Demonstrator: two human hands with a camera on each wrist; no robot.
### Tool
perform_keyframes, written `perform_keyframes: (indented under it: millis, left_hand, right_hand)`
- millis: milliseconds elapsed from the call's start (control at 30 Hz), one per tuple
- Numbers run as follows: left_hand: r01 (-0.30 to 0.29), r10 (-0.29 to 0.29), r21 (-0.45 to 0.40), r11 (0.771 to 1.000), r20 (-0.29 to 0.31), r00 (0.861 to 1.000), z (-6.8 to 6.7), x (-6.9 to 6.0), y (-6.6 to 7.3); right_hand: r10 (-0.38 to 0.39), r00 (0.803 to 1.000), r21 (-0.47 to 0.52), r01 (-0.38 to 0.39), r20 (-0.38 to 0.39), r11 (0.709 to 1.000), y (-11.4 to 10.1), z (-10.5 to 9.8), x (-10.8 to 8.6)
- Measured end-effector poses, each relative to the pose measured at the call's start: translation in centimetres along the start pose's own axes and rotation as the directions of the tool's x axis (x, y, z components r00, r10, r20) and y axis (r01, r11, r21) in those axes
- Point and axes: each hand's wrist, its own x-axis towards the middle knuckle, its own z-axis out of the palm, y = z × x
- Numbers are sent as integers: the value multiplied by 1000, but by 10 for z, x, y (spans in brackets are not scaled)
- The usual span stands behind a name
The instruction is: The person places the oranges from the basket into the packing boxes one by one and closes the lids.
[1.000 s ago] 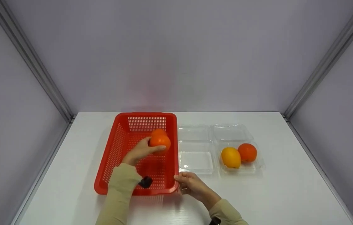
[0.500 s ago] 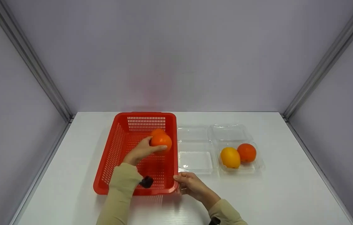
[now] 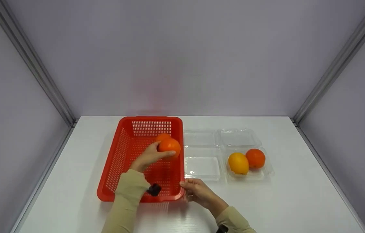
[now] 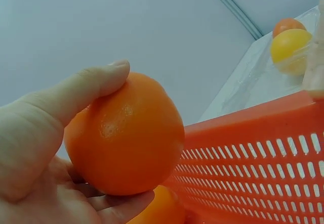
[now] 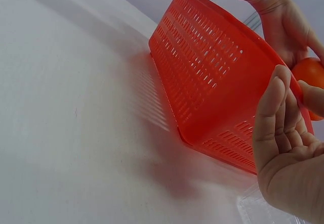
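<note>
My left hand (image 3: pixel 148 157) grips an orange (image 3: pixel 170 147) above the floor of a red plastic basket (image 3: pixel 108 161). In the left wrist view the thumb lies over the top of this orange (image 4: pixel 126 138), with fingers curled beneath it. Behind it, a second orange (image 3: pixel 162 137) sits in the basket, partly hidden. My right hand (image 3: pixel 202 194) pinches the basket's near right corner; in the right wrist view that hand (image 5: pixel 291 138) has its thumb over the rim and its fingers outside the wall.
Right of the basket lie clear plastic clamshell boxes (image 3: pixel 202 161) with raised lids. One box (image 3: pixel 257 176) contains a yellow fruit (image 3: pixel 238 163), perhaps a lemon, and a red-orange round fruit (image 3: pixel 255 158). Grey panels (image 3: pixel 182 58) wall in the white table (image 3: pixel 286 200).
My left hand has shifted slightly to the right with the orange, towards the basket's right wall. The right hand and the basket stay put.
</note>
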Motion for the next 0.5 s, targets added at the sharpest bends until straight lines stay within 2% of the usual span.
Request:
perform_keyframes:
  millis: [167,300,500]
  left_hand:
    - [38,-38,-42,998,-6,999,3,0,2]
    - [45,-45,-76,996,-10,999,5,-1,3]
    - [3,-5,-82,997,-20,1000,8,0,5]
  right_hand:
    - [2,1000,0,-2,-8,1000,-1,1,-1]
    - [7,1000,4,-7,-7,1000,0,1,-2]
    - [9,1000,22,-9,11,1000,0,1,-1]
